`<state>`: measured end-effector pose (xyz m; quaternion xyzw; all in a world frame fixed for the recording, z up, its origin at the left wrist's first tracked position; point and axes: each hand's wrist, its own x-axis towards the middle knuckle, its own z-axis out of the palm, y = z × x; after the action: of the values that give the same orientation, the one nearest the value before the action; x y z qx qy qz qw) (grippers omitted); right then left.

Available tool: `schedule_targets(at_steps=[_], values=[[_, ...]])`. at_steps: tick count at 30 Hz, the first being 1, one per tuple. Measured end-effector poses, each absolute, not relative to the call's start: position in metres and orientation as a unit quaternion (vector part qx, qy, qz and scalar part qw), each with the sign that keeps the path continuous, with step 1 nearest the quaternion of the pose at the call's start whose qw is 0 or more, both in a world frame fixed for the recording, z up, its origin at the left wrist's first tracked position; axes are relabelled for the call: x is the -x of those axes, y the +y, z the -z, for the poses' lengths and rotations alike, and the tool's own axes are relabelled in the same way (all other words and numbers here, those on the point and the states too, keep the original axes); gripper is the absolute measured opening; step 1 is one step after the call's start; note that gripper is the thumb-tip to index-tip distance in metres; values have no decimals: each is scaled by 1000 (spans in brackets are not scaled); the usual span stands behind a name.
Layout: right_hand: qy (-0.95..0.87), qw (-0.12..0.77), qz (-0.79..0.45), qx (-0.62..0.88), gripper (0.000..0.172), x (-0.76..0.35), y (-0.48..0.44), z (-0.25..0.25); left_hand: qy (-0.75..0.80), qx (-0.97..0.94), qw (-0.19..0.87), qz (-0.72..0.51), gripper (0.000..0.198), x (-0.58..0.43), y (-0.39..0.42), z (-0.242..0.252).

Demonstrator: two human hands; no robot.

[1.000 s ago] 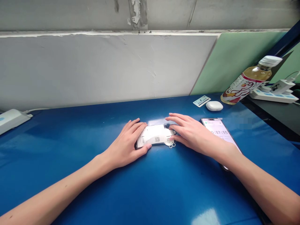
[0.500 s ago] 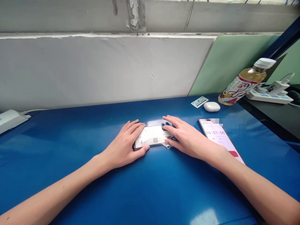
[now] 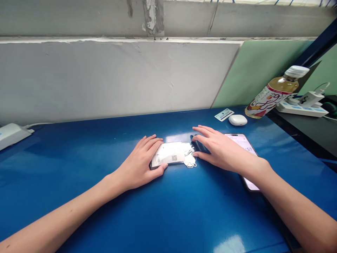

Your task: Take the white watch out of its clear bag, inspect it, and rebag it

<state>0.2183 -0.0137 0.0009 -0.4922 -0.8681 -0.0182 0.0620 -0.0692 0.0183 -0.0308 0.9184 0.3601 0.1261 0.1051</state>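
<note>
In the head view, the flat packet (image 3: 172,153) with the white, QR-coded label lies on the blue table (image 3: 168,214), near the middle, between your two hands. Its long axis runs left to right, tipped slightly so the right end sits a little farther from you. That right end, with a white charm (image 3: 189,160) and its beaded chain at it, points toward your right hand (image 3: 214,146).

Your left hand (image 3: 147,156) grasps the left end, fingers over the far edge and thumb along the near edge. Your right hand is spread, thumb and fingers well parted, and grasps nothing; its thumb tip is right by the charm, though you cannot tell whether they touch. Under your right forearm lies a phone (image 3: 252,185), partly covered; beyond it sits a white rounded case (image 3: 238,120).
</note>
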Motion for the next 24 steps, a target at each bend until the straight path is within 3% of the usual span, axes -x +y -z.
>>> schedule_targets(at_steps=[4, 12, 20, 24], values=[[-880, 84, 6, 467, 38, -209, -18, 2, 359, -916, 108, -140, 61, 68, 17, 30], [-862, 129, 11, 490, 28, -191, -18, 17, 352, -917, 105, -153, 61, 68, 17, 32], [-857, 104, 53, 503, 32, -194, -20, 11, 371, -915, 88, -131, 63, 66, 16, 30], [-848, 98, 65, 518, 22, -206, -16, 4, 382, -910, 89, -132, 60, 66, 16, 29]])
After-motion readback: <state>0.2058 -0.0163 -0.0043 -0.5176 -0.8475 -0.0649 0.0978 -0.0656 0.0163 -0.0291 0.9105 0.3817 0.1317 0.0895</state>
